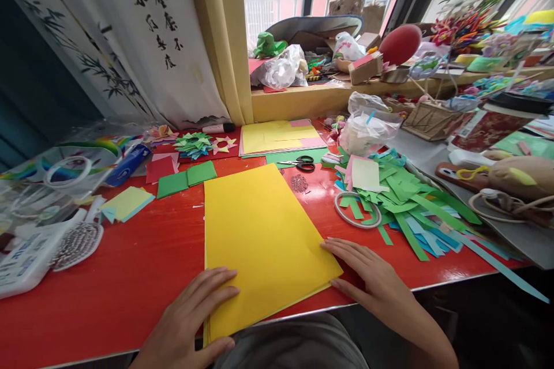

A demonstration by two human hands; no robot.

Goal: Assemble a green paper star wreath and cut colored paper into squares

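Observation:
A stack of yellow paper sheets (264, 236) lies at a slant on the red table in front of me. My left hand (197, 305) rests on its lower left edge, fingers stretched over the top sheet and thumb apart near the bottom edge. At the lower right corner, my right hand (367, 271) touches the side edge with extended fingertips, while its thumb sits by the bottom edge. Both hands are open. Past the stack's far edge are black-handled scissors (305, 163) and green folded paper squares (187, 179).
Green and blue paper strips (402, 196) pile up on the right, beside a tape roll (357, 210). A hairbrush (78, 242) and a white bottle (32, 256) lie left. Yellow and pink sheets (277, 135) sit at the back. A lidded cup (497, 121) stands far right.

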